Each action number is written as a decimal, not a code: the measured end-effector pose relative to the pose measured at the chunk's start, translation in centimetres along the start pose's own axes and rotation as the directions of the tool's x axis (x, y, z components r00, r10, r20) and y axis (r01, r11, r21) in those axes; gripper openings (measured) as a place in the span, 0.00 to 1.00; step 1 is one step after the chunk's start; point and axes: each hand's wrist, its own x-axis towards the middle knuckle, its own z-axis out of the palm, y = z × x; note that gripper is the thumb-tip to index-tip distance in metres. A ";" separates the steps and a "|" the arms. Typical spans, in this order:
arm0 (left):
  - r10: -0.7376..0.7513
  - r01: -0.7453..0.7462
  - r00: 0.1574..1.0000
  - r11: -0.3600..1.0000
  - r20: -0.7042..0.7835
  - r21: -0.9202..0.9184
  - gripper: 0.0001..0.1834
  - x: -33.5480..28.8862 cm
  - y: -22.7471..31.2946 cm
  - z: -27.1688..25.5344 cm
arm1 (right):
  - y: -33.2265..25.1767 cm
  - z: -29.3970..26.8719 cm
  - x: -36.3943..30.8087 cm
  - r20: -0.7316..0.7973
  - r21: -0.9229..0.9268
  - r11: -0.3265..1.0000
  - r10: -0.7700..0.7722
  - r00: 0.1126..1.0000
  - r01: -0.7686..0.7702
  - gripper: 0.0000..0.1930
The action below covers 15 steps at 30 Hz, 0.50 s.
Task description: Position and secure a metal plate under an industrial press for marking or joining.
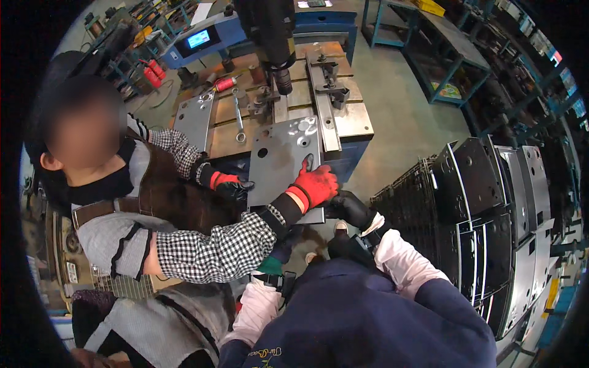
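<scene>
The black-gloved right hand [352, 208] is at a flat, grey, holed metal plate [270, 179]; either hand's grip I cannot tell. Below shows yellow embroidered lettering [265, 354].

Place: metalwork wkshop | mach. spindle [283, 81] over slotted tbl [357, 120] | ctrl screen [198, 38] | wkbench [453, 40] | racked mtl panels [480, 178]

Head view, left unit of the side-by-side fisheye pair, worn on the head. Looks steeply down and forward: wearer's dark blue sweater [368, 313] very near along the lower edge, metal plate [283, 165] at middle range just above frame centre, machine tabletop [357, 116] farther out. Field wide; takes in co-worker [175, 190] close at left, upright panels [532, 190] at right. Straight edges bow toward the dark rim.
</scene>
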 end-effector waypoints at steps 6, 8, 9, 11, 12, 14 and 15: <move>-0.045 0.047 0.997 0.998 0.057 -0.036 0.04 -1.6 0.5 1.1 | 2.1 -0.1 1.3 0.091 0.027 0.998 0.047 0.995 -0.050 0.15; -0.069 0.070 0.996 0.997 0.065 -0.022 0.05 -2.5 0.9 1.8 | 3.0 0.2 1.8 0.072 0.059 0.992 0.103 0.992 -0.108 0.14; -0.054 0.056 0.997 0.998 0.047 -0.036 0.05 -1.8 1.2 2.8 | 3.8 -1.1 1.8 0.044 0.094 0.989 0.110 0.993 -0.114 0.14; -0.033 0.034 0.999 0.998 0.031 -0.054 0.05 -0.5 1.5 4.5 | 5.0 -3.1 1.8 0.000 0.162 0.979 0.127 0.992 -0.125 0.14; -0.035 0.037 0.999 0.998 0.041 -0.057 0.05 -0.7 1.6 4.7 | 5.1 -2.8 2.0 -0.002 0.184 0.973 0.139 0.990 -0.136 0.15; -0.032 0.035 0.998 0.998 0.056 -0.054 0.06 -0.9 1.6 5.1 | 5.2 -2.7 1.9 -0.009 0.198 0.967 0.163 0.987 -0.158 0.15; -0.025 0.028 0.998 0.998 0.053 -0.052 0.06 -0.9 1.6 5.3 | 5.2 -2.6 1.8 -0.015 0.196 0.966 0.176 0.984 -0.170 0.15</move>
